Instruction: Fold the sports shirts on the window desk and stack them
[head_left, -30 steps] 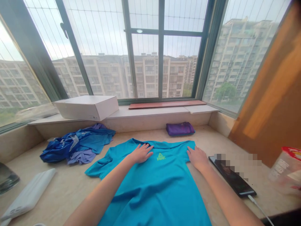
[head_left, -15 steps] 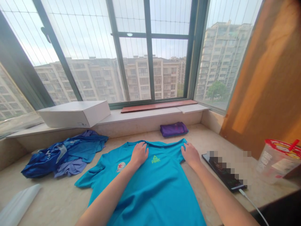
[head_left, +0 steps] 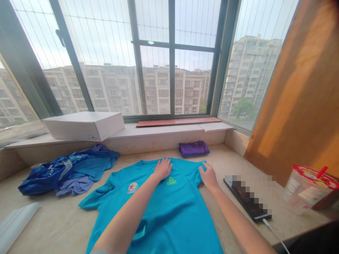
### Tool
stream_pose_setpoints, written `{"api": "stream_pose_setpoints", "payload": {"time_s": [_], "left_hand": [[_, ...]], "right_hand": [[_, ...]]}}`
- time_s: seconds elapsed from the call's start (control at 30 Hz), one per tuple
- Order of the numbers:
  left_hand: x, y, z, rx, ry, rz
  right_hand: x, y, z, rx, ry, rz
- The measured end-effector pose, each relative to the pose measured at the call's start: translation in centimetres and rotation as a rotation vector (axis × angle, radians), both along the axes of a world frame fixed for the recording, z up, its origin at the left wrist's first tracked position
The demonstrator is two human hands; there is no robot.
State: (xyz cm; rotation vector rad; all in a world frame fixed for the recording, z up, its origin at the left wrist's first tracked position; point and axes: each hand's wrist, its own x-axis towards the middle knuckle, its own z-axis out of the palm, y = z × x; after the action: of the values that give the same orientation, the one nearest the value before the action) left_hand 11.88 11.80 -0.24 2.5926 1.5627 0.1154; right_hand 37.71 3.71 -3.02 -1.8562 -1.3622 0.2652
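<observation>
A turquoise T-shirt (head_left: 182, 208) lies spread on the stone counter (head_left: 60, 222), its collar toward the window and a green logo on the chest. My left hand (head_left: 162, 170) rests flat on it just below the collar, fingers spread. At the end of the right-side sleeve is my right hand (head_left: 209, 175), thumb and fingertips on the fabric at the sleeve's corner; the fingers look bent around that edge. The other sleeve lies out to the left, untouched.
Left are crumpled blue clothes (head_left: 69, 171) and a white folded item (head_left: 17, 225). A purple bundle (head_left: 194, 149) lies behind the shirt. A white box (head_left: 84, 126) stands on the sill. Right are a phone (head_left: 246, 199) with a cable and a plastic cup (head_left: 304, 190).
My left hand has slid toward the right along the collar, and its fingers have flattened. The shirt's upper edge now lies smoother. The view has shifted slightly.
</observation>
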Motion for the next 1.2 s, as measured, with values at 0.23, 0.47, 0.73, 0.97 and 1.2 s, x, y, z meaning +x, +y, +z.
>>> {"api": "stream_pose_setpoints", "payload": {"time_s": [0.23, 0.47, 0.73, 0.97, 1.2], "left_hand": [[-7.2, -5.3, 1.3, -0.032, 0.076, 0.002], [-12.1, -8.9, 0.1, -0.080, 0.041, 0.133], [-12.1, -9.9, -0.8, -0.019, -0.088, 0.170], [-12.9, -10.4, -1.1, 0.031, -0.161, 0.195], [-19.5, -9.7, 2.3, 0.227, -0.081, 0.525]], "right_hand": [[-3.3, -0.6, 2.0, 0.123, 0.026, 0.306], [-7.0, -2.4, 3.2, -0.038, 0.206, 0.880], [-10.8, -1.1, 1.2, -0.262, -0.387, 0.914], [-12.3, -0.8, -0.4, -0.378, -0.572, 0.670], [-12.2, -1.0, -0.9, -0.317, -0.597, 0.727]]}}
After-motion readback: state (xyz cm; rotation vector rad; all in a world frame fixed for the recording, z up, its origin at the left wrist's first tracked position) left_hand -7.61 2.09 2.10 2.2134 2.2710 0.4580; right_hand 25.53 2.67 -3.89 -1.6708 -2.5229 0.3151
